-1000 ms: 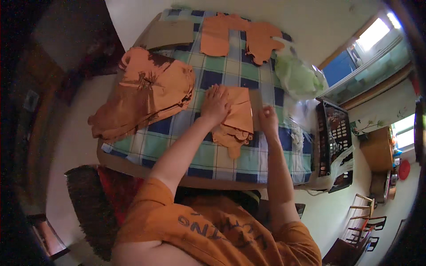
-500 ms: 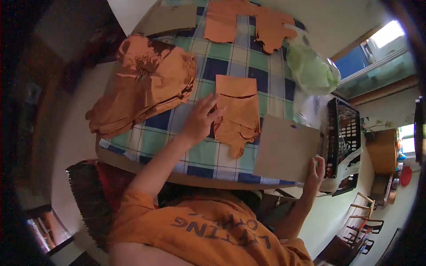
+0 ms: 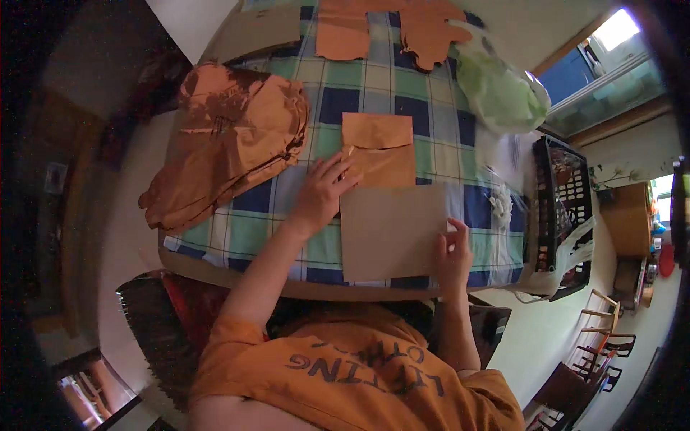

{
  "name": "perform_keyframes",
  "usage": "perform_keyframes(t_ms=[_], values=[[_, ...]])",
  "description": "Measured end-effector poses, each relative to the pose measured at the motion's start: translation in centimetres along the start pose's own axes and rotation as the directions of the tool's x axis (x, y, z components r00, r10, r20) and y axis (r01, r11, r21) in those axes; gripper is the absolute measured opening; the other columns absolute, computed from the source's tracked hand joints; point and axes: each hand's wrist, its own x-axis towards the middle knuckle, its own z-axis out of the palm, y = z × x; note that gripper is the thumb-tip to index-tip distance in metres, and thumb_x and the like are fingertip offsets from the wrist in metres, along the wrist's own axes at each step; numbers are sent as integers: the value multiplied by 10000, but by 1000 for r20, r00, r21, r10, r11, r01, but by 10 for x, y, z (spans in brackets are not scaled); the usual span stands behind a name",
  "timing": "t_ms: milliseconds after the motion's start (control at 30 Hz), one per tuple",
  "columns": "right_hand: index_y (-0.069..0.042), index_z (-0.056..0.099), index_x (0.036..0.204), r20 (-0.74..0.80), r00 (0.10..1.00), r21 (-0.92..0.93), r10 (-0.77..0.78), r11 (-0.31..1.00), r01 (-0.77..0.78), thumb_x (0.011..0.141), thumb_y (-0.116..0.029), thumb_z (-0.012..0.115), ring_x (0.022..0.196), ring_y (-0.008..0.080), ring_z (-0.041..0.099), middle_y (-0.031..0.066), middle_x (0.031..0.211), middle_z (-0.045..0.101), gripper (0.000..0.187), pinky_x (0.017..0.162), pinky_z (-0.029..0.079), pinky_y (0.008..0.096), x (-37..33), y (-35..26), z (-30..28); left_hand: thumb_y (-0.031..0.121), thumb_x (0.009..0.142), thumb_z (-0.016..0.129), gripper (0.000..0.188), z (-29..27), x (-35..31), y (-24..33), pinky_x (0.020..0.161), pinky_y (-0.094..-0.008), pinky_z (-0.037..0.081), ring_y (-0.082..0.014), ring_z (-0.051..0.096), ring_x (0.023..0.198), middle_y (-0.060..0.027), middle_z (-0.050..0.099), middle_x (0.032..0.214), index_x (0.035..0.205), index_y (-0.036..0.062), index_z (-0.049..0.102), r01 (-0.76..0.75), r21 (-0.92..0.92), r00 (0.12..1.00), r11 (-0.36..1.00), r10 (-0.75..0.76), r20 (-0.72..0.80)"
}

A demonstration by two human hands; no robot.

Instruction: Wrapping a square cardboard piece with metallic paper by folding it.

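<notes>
On the checked cloth in front of me lies an orange sheet (image 3: 392, 159) with a crosswise slit or fold line. My left hand (image 3: 321, 192) rests at its left edge, fingers stretched out, the fingertips touching it. A stiff grey-brown cardboard sheet (image 3: 392, 233) covers the lower part of the orange sheet, hiding its ragged end. At the cardboard's right edge, my right hand (image 3: 454, 258) grips it between thumb and curled fingers.
A pile of large orange pieces (image 3: 241, 136) lies to the left. Farther back are more orange pieces (image 3: 341, 36) and another cardboard piece (image 3: 262, 30). A greenish plastic bag (image 3: 496, 93) and a black plastic crate (image 3: 564, 208) stand on the right.
My right hand has brought the cardboard leftward over the lower end of the orange sheet. A crumpled white bit on the cloth now shows. My left hand has stayed by the orange sheet's left edge.
</notes>
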Motion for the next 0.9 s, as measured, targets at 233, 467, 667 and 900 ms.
perform_keyframes(t_ms=[233,467,667,900], values=[[-144,557,1280,185,833,-168,-521,818,549,804,-166,663,1361,343,338,160,1460,376,488,1103,261,528,10,-32,48,51,850,537,299,-2,2,1,1058,-476,354,-288,460,1263,-106,515,1338,1116,116,655,-39,110,999,993,39,3],[-208,538,1324,222,870,-251,-440,837,487,848,-213,600,1361,322,347,99,1455,409,480,1120,198,548,5,-43,63,21,841,569,352,-2,18,6,894,-404,469,-281,578,1053,-168,571,1203,1189,63,593,159,-165,965,973,-188,-181],[-206,546,1312,186,878,-231,-442,849,476,853,-203,600,1354,299,364,88,1429,438,463,1114,216,547,5,-43,63,188,842,683,367,-9,48,-12,535,-298,482,-167,577,536,-86,662,817,1135,-7,580,592,-388,788,707,-609,93],[-193,568,1270,137,880,-199,-455,857,474,848,-193,608,1346,290,376,85,1411,455,424,1108,231,555,2,-38,68,183,851,681,284,-32,62,-24,385,-229,364,-80,479,417,-74,654,771,1013,-38,608,770,-381,638,512,-596,488]])
